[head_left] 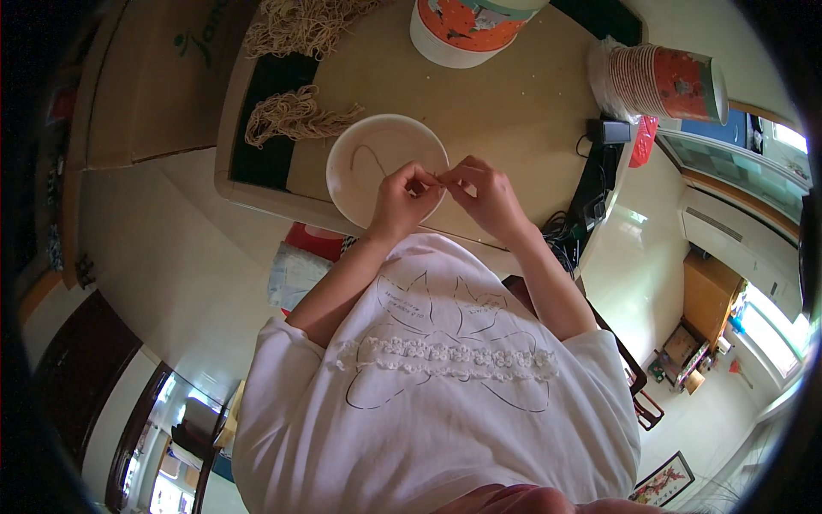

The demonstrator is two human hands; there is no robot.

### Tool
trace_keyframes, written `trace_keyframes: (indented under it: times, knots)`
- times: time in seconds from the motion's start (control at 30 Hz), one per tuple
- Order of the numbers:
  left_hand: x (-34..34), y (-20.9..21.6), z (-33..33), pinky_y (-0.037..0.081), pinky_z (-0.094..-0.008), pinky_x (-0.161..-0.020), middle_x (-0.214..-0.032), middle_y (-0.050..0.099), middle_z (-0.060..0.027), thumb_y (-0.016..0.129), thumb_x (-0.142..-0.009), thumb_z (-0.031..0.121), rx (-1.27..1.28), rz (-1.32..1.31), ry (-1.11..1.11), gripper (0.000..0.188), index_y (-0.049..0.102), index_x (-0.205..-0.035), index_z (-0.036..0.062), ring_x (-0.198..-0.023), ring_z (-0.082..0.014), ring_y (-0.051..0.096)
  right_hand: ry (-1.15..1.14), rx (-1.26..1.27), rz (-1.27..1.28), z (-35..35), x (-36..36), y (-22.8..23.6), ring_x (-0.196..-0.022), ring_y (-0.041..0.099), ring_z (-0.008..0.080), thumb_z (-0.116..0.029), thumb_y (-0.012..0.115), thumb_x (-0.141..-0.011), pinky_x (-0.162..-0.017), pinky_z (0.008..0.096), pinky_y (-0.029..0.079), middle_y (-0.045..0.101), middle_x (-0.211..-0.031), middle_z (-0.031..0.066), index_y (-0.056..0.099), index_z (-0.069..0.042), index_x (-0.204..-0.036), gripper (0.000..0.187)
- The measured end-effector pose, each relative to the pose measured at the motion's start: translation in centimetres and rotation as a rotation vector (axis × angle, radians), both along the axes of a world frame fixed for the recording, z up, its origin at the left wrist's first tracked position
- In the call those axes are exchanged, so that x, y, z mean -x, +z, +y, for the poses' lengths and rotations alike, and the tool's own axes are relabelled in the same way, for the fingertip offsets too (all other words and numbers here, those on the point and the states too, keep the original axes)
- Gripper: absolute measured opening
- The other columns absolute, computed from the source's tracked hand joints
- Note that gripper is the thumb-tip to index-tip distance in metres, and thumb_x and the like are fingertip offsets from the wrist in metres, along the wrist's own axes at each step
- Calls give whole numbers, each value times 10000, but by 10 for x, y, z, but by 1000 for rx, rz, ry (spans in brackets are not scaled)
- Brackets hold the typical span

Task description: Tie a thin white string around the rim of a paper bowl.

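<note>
Over the right side of a white paper tub, my two hands meet fingertip to fingertip. My left hand is closed in a pinch on a thin beige string, whose loose tail curves over the tub's inside. Closed the same way, my right hand pinches at the point where the fingertips join, apparently on the same string. The exact spot between the fingers is too small to make out. A bundle of similar beige strings lies just left of the tub, and a larger bundle sits farther back.
Farther back on the table stands a red-and-white patterned paper tub. At the right, a stack of nested tubs lies sideways, partly in clear plastic. Near it are a black power adapter and cables. A cardboard box stands left.
</note>
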State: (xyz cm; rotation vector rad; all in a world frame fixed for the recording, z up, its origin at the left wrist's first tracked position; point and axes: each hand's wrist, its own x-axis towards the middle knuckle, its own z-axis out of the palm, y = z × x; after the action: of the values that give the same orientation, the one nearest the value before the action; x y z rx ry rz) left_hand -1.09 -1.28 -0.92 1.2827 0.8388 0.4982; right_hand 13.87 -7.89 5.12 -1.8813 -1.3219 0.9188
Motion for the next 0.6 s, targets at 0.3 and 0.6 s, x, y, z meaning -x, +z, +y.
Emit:
trace_keyframes:
  times: [0.3,0.6]
  knots:
    - [0,5,0,466,-228,-564,-680,616,-16,668,-768,28,-41,-5,-10,91,577,-771,29,-605,-65,562,7,-87,-104,-6,5,-9,-702,617,214,-18,658,-757,-621,315,509,622,-822,92,670,-36,-864,109]
    - [-4,8,-1,483,-231,-569,-708,645,-34,662,-762,32,-91,70,41,85,600,-820,27,-599,-80,588,-65,-41,37,-7,7,-11,-681,549,168,-3,642,-750,-615,276,461,566,-770,67,613,-24,-829,87]
